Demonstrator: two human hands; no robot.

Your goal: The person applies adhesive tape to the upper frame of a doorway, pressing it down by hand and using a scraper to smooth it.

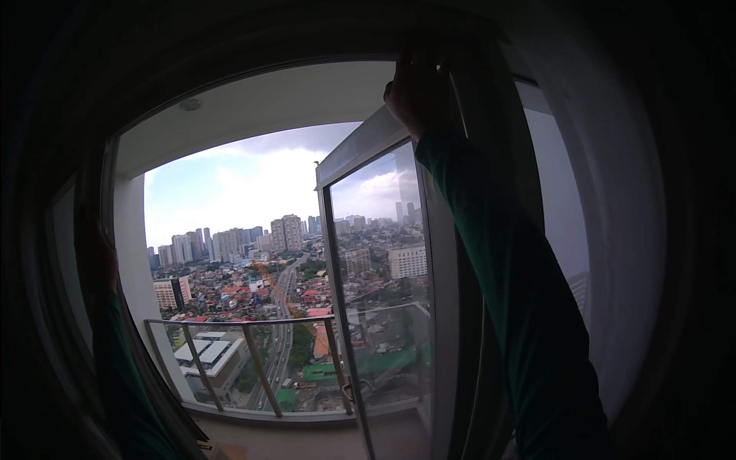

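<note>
My right hand (418,93) is raised to the top corner of the window opening, against the dark upper frame, beside the top of a swung-out glass panel (376,253). Its fingers look bent and closed; deep shadow hides what they hold, if anything. Lower down on the left, my left hand (96,257) is at the dark side frame (109,180) of the opening. Shadow swallows its fingers. Green sleeves cover both forearms. The glass panel has a pale metal border and a small handle (348,391) low on its left edge.
Beyond the opening lies a balcony with a glass-and-metal railing (247,325) and a light floor (284,435). A pale wall (132,253) stands at its left. Far below spread a road, rooftops and towers. A pale curtain-like surface (613,192) hangs at the right.
</note>
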